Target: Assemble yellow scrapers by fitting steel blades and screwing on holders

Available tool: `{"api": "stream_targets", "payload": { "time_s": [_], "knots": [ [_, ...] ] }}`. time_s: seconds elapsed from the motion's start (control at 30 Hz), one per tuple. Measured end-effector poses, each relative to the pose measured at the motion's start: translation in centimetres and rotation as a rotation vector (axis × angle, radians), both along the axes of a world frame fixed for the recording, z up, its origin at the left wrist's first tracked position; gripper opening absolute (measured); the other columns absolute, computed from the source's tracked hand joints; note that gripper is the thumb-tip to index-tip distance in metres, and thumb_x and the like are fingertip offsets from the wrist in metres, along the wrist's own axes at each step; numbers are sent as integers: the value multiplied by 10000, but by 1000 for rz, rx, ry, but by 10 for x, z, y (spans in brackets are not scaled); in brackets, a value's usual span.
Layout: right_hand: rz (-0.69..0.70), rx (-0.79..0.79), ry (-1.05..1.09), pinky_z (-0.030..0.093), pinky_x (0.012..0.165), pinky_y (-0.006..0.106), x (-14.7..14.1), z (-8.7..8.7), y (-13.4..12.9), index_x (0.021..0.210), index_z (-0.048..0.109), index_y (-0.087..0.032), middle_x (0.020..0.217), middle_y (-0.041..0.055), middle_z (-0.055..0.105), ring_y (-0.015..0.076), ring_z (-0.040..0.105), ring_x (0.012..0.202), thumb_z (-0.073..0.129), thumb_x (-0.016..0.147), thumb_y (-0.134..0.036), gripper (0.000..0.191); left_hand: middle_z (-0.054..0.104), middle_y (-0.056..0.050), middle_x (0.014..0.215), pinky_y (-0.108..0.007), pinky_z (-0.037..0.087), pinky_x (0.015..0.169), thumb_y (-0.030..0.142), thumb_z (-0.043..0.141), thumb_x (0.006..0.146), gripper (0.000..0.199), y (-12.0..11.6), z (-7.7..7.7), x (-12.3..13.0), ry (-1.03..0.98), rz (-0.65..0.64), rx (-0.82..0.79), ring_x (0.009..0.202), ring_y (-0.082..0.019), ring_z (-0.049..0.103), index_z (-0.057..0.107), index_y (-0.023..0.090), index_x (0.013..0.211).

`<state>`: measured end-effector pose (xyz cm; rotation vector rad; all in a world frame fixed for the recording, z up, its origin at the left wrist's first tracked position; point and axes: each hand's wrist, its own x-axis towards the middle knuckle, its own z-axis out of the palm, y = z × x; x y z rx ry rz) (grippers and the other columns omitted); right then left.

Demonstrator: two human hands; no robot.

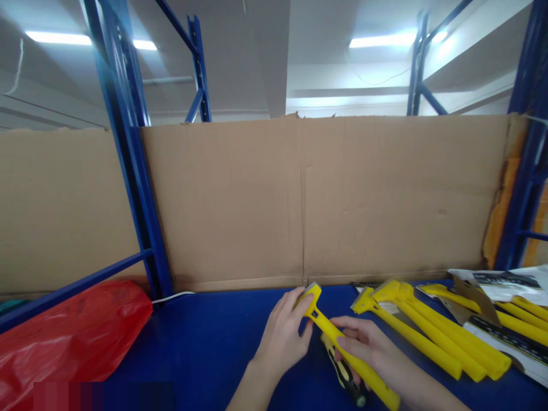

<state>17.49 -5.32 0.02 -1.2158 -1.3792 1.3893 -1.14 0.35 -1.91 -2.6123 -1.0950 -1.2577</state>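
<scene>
A yellow long-handled scraper slants across the middle front, its wide head up and to the left. My left hand is closed around the head end, thumb below and fingers on top. Partway down the handle, my right hand grips the same scraper. Under it lies a black and yellow screwdriver, partly hidden by the scraper and my right hand; whether my fingers touch it I cannot tell. Just right of my right hand, several more yellow scrapers lie side by side, handles toward the front right.
Everything rests on a blue tabletop. A tall cardboard panel stands along its back, between blue metal posts. At the left lies a red plastic bag. Packaging with black print and further yellow handles crowd the right edge.
</scene>
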Motion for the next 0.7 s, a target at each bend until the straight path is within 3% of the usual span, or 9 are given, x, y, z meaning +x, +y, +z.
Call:
{"api": "stream_targets", "payload": {
  "time_s": [0.07, 0.27, 0.43, 0.53, 0.63, 0.7],
  "knots": [
    [0, -31, 5, 335, 361, 191, 0, -2, -1, 1104, 557, -155, 685, 7, 659, 81, 506, 383, 651, 658, -483, 561, 575, -71, 1270, -387, 468, 977, 39, 462, 754, 542, 2, 0, -1, 68, 42, 47, 1131, -224, 558, 544, 268, 1238],
    [41, -29, 168, 373, 380, 198, 4, -1, -3, 1030, 570, -160, 652, 27, 680, 93, 525, 383, 576, 743, -532, 470, 631, -79, 1174, -390, 497, 908, 75, 402, 844, 465, -1, 4, -1, 222, 105, 90, 1031, -227, 595, 544, 250, 1251],
    [-36, 38, 214, 290, 347, 172, 11, 14, -5, 801, 597, -171, 546, -13, 587, 77, 467, 376, 503, 730, -553, 400, 675, -71, 1062, -318, 508, 848, 76, 385, 844, 424, 2, 3, 2, -24, 100, -54, 958, -197, 622, 596, 236, 1175],
    [116, 18, -58, 296, 350, 168, 11, 20, -10, 697, 568, -184, 485, -33, 544, 81, 470, 366, 528, 719, -484, 304, 692, -75, 1012, -312, 500, 829, 156, 443, 848, 322, 8, 1, 2, -293, 97, -198, 948, -212, 634, 639, 221, 1094],
    [277, 28, -440, 292, 365, 173, 4, 19, -20, 701, 607, -195, 475, -49, 514, 84, 453, 382, 545, 728, -347, 166, 702, -71, 870, -264, 514, 645, 292, 514, 837, 238, 13, 0, 5, -570, 77, -453, 825, -208, 659, 670, 181, 979],
    [313, 189, -657, 316, 431, 180, 0, 17, -26, 676, 668, -197, 509, -39, 538, 85, 460, 451, 556, 691, -201, 113, 691, -67, 816, -214, 476, 495, 347, 588, 789, 257, 14, 3, 9, -750, 48, -635, 717, -184, 657, 665, 149, 934]
  ]
}}
